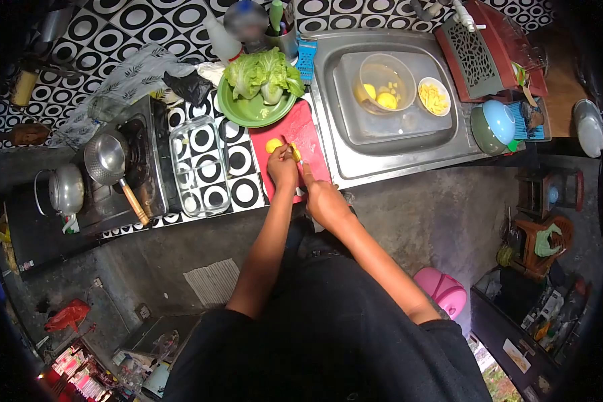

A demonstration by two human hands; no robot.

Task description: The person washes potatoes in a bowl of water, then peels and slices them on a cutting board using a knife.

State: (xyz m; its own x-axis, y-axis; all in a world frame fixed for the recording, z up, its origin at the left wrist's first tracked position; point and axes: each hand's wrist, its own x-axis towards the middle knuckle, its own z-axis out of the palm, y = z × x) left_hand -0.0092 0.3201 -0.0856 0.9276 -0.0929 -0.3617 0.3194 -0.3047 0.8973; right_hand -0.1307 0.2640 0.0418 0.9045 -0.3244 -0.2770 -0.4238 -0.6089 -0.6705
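Note:
On a red cutting board (306, 128), my left hand (283, 170) is closed, its fingertips holding down a yellow vegetable piece (295, 151) that looks like peeled potato. My right hand (326, 202) grips a knife, index finger stretched along it toward that piece; the knife is mostly hidden under the hand. Another yellow chunk (273, 145) lies just beyond my left fingers. Behind the board, a green bowl (246, 118) holds leafy lettuce (264, 72), its rim overlapping the board's far edge.
On the steel sink (338, 151) to the right stand a clear tub (366, 72) with yellow pieces and a small dish (441, 109) of yellow sticks. A glass baking dish (211, 204) lies left of the board. Further left are a stove, a long-handled pan (106, 158) and a kettle (65, 191).

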